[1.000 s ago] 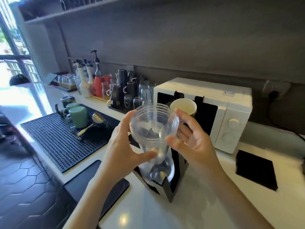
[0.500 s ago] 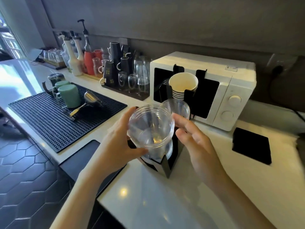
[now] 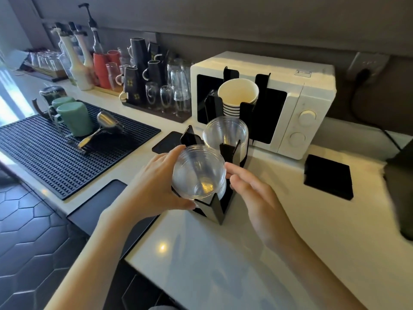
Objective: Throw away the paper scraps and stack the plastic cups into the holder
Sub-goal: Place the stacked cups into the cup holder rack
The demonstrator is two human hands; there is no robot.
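Note:
A stack of clear plastic cups (image 3: 197,173) sits low in the nearest slot of the black cup holder (image 3: 215,208) on the white counter. My left hand (image 3: 156,186) wraps the stack's left side, thumb under the rim. My right hand (image 3: 252,193) is just right of the stack, fingers apart, fingertips close to the rim; whether they touch it is unclear. A second clear cup stack (image 3: 225,135) fills the middle slot, and paper cups (image 3: 238,95) fill the far one. No paper scraps are in view.
A white microwave (image 3: 308,104) stands behind the holder. Black coasters (image 3: 328,180) lie to the right, and a dark object (image 3: 400,193) sits at the right edge. A black drying mat (image 3: 55,153) with green mugs lies left; bottles, mugs and glasses line the back wall.
The clear cup stack has gone down from chest height into the holder's near slot. My right hand has let go and opened; my left hand still grips the stack.

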